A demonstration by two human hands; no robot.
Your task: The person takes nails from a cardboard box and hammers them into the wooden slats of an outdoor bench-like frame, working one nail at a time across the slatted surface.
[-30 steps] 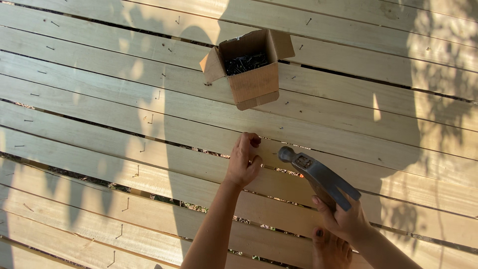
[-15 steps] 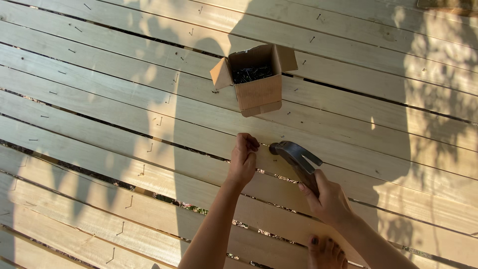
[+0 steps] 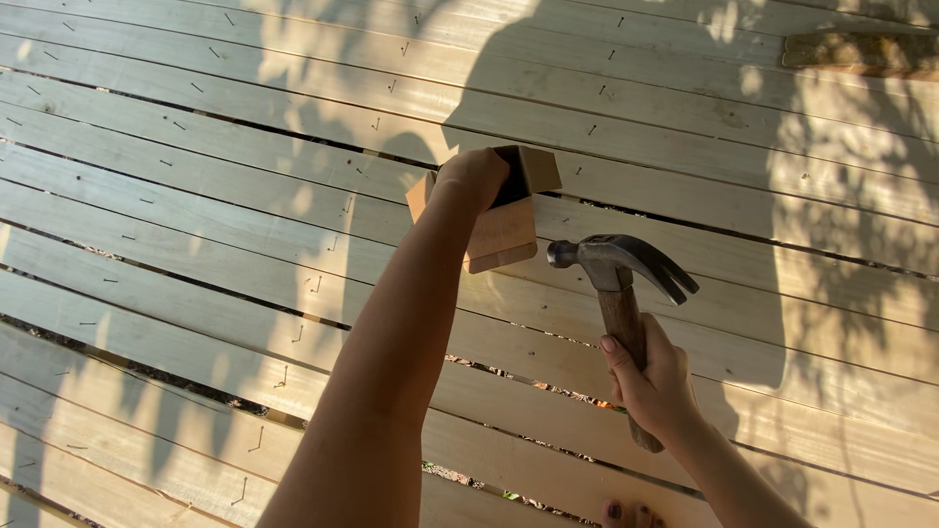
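The small cardboard box (image 3: 501, 233) stands on the wooden planks (image 3: 196, 225), a little above the middle of the view. Its top flaps are open and stand outward. The left hand (image 3: 476, 178) is at the opening of the box, with the fingers going down into it, so the inside is almost all covered. Only a dark shadow shows beside the hand, and I cannot tell what is in the box. I also cannot tell if the fingers are closed on something there, because they are hidden behind the back of the hand.

The right hand (image 3: 650, 376) is lower and to the right of the box, well apart from the left hand. It is closed tightly around the wooden handle of a hammer (image 3: 618, 293). The hammer is held almost upright above the planks. Its metal head is at the top, just to the right of the box and near it but not touching. The flat face points left toward the box and the curved claw points right.

The planks run across the whole view with dark narrow gaps between them. Many small nails (image 3: 318, 285) stick out of them. The shadow of the person (image 3: 626, 117) and shadows of leaves fall on the wood. At the bottom edge some toes (image 3: 626, 512) with dark nail polish show.
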